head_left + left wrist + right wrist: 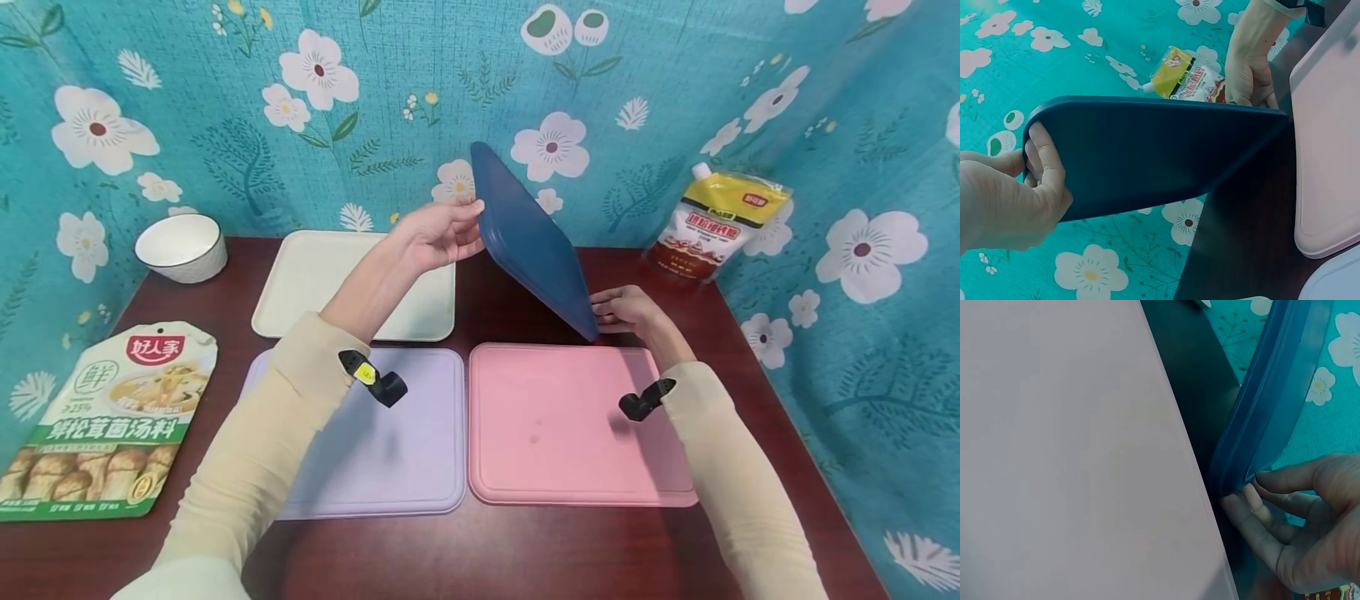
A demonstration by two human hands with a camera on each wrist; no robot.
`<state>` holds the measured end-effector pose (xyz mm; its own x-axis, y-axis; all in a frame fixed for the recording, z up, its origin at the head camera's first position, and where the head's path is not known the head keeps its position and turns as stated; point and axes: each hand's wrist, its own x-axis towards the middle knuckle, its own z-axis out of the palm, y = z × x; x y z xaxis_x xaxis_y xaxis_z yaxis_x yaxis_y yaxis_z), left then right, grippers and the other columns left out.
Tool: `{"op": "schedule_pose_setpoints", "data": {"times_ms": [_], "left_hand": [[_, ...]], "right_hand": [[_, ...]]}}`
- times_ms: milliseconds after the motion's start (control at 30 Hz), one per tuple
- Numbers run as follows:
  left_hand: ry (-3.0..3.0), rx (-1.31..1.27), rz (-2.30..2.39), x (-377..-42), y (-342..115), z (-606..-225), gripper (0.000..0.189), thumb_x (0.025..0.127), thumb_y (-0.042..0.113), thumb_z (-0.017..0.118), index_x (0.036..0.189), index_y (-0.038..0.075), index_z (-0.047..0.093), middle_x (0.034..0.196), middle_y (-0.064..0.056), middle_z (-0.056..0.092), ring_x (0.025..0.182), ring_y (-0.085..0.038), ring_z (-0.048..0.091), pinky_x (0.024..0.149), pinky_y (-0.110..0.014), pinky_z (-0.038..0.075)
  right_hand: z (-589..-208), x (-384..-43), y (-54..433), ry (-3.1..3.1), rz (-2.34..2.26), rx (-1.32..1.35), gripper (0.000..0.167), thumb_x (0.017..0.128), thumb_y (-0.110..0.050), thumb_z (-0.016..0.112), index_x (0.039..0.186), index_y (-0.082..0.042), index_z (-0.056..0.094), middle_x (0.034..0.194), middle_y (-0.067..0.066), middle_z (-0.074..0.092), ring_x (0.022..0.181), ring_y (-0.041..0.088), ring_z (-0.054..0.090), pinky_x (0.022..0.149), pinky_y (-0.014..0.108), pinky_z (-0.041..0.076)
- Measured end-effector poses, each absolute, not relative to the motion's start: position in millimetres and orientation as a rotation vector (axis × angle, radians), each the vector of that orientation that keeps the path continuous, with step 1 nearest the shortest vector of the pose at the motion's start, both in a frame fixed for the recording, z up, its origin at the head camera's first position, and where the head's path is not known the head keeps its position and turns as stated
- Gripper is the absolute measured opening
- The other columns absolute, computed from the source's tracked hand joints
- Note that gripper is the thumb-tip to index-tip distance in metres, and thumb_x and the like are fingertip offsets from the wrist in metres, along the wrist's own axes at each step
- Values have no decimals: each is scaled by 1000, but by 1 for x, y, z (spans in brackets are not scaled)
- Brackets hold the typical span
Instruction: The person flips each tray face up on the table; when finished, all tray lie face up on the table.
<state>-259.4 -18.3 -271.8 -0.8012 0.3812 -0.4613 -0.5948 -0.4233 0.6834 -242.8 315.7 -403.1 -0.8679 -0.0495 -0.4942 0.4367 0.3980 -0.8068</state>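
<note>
A dark blue rectangular tray (536, 237) is held up on a slant above the back of the table, its left end higher than its right. My left hand (447, 233) grips the raised edge, the fingers bent over the rim in the left wrist view. At the low corner my right hand (630, 310) pinches the rim between thumb and fingers, as the right wrist view shows with the blue tray (1272, 394). Just in front lies a pink tray (570, 425). Beside it are a lavender tray (405, 433) and, farther back, a cream tray (330, 271).
On the dark red table (480, 558), a white bowl (182, 250) stands at the back left. A mushroom soup packet (112, 417) lies along the left side. A yellow-topped spout pouch (712, 221) leans by the back right corner, against the flowered cloth (637, 83).
</note>
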Motion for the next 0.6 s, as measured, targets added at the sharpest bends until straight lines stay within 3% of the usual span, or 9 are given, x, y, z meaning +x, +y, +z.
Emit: {"op": "schedule_pose_setpoints", "data": {"times_ms": [367, 600], "left_hand": [[1224, -345, 2255, -265, -14, -248, 40, 94, 9, 61, 133, 15, 52, 79, -6, 61, 68, -16, 59, 57, -27, 54], [1307, -306, 2229, -270, -8, -231, 39, 94, 11, 62, 132, 14, 54, 85, -5, 61, 72, -15, 58, 60, -25, 53]], "right_hand": [[-405, -246, 294, 2191, -1517, 347, 38, 99, 0, 48, 135, 10, 45, 82, 3, 65, 70, 14, 65, 77, 38, 57], [-408, -248, 277, 2167, -1565, 360, 37, 98, 3, 49, 134, 10, 46, 85, 6, 63, 67, 15, 64, 75, 37, 58]]}}
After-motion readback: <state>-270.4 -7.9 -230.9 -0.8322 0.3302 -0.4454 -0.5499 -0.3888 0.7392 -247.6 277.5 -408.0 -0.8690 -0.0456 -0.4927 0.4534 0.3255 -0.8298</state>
